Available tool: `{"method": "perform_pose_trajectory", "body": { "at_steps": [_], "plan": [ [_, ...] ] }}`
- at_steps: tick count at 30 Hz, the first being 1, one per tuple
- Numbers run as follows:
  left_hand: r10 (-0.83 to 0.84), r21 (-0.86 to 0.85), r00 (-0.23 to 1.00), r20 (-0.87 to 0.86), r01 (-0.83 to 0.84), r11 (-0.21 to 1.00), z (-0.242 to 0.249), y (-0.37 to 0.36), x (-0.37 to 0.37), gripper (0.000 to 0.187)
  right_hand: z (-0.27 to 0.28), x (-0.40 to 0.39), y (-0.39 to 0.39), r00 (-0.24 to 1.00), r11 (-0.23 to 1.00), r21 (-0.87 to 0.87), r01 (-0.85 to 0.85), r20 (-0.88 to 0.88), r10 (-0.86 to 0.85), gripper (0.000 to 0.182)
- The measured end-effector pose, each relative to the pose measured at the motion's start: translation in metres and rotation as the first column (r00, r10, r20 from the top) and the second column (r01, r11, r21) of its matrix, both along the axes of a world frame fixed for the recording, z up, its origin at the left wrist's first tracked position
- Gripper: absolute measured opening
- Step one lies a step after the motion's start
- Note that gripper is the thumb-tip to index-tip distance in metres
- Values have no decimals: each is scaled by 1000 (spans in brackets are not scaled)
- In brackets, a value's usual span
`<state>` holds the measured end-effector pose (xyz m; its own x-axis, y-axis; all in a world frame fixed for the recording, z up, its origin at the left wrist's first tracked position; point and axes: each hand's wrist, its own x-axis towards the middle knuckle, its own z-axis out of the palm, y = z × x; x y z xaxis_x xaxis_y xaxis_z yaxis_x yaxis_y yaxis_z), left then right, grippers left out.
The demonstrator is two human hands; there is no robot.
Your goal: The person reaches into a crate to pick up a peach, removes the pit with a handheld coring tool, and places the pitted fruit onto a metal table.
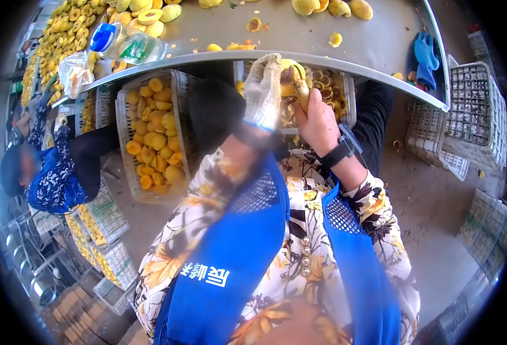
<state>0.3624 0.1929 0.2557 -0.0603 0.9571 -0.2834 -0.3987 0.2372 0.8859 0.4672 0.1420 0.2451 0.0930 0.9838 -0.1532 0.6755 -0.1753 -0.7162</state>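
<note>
My left hand (263,87), in a white knit glove, is closed around a yellow peach (291,65) just past the table's near edge. My bare right hand (319,122) grips a pitting tool (302,96) by its pale handle. The tool's thin dark metal end meets the peach; its exact shape is hard to make out. Below both hands stands a crate (348,103) holding brownish peach scraps and pits. Another crate (180,109), full of yellow peach halves, is to the left of my arms.
The metal table (207,29) carries peaches, scraps, a blue-capped plastic bottle (131,46) and blue gloves (425,57). White crates (466,109) stand stacked at right. A co-worker (55,172) sits at left near more peach crates (101,224) and a large peach pile (63,29).
</note>
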Motion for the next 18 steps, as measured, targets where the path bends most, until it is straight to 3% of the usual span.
{"method": "perform_pose_trajectory", "body": {
  "at_steps": [4,10,13,16,18],
  "plan": [
    [29,122,977,-213,-3,992,4,-5,4,23,-4,-5,-10,1000,998,53,-24,-2,24,25],
    [105,320,888,-448,50,946,-24,-1,6,22,4,-11,-12,996,998,-59,-13,-93,8,24],
    [50,212,925,-378,34,977,-20,0,5,24,3,-13,-9,992,998,-68,-13,-128,4,23],
    [74,227,941,-331,4,974,-20,3,8,23,-1,-17,-9,991,998,-26,50,-119,-53,22],
    [156,345,921,-357,-25,938,-22,5,13,19,0,-18,-6,989,995,-10,95,-113,-96,21]
  ]
}}
